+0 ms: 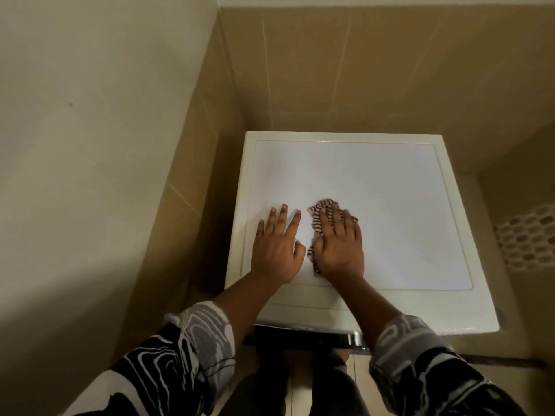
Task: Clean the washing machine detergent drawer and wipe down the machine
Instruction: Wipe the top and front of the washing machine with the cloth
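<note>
The white top of the washing machine [405, 205] fills the middle of the head view, seen from above. My left hand [277, 247] lies flat on its near left part, fingers spread, holding nothing. Just to its right, my right hand [338, 244] presses flat on a striped brown-and-white cloth [318, 214] that lies bunched on the top; the cloth shows beyond the fingertips and along the hand's left side. The machine's dark front edge with a chrome strip [315, 336] shows below my forearms. The detergent drawer is not visible.
Tan tiled walls [360, 70] close in behind and to the left of the machine, with a narrow gap on the left. A white perforated basket [528, 235] stands to the right. My legs and pale floor tiles [357, 382] are below the machine's front.
</note>
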